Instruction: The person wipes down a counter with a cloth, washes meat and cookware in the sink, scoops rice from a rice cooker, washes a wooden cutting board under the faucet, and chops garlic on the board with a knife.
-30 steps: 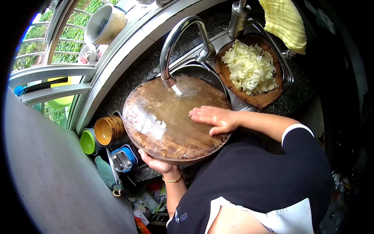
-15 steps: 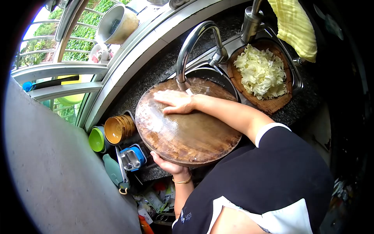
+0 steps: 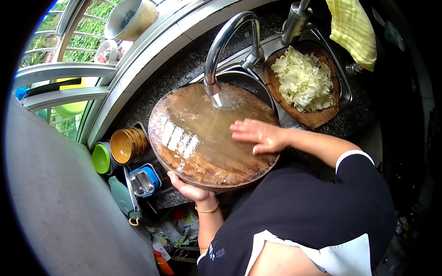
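Observation:
A thick round wooden chopping board (image 3: 216, 152) lies tilted over the sink, its surface wet and shiny. Water runs from the chrome faucet (image 3: 230, 32) onto its far part. My left hand (image 3: 191, 189), with a gold bracelet at the wrist, grips the near left rim; its fingers under the board are hidden. Over the right half of the board, my right hand (image 3: 260, 136) is flat with fingers stretched out and holds nothing. Whether its palm touches the wood I cannot tell.
Right of the sink, a woven basket (image 3: 317, 120) holds shredded cabbage (image 3: 304, 83). A yellow cloth (image 3: 353, 32) hangs above it. At left stand brown bowls (image 3: 123, 146), a green bowl (image 3: 101, 158) and a blue-rimmed metal container (image 3: 143, 180). A window frame (image 3: 64, 73) borders the counter.
My right hand has moved from the board's far left part toward its right side. Water now shows falling from the faucet onto the wood. The left hand keeps its hold on the rim.

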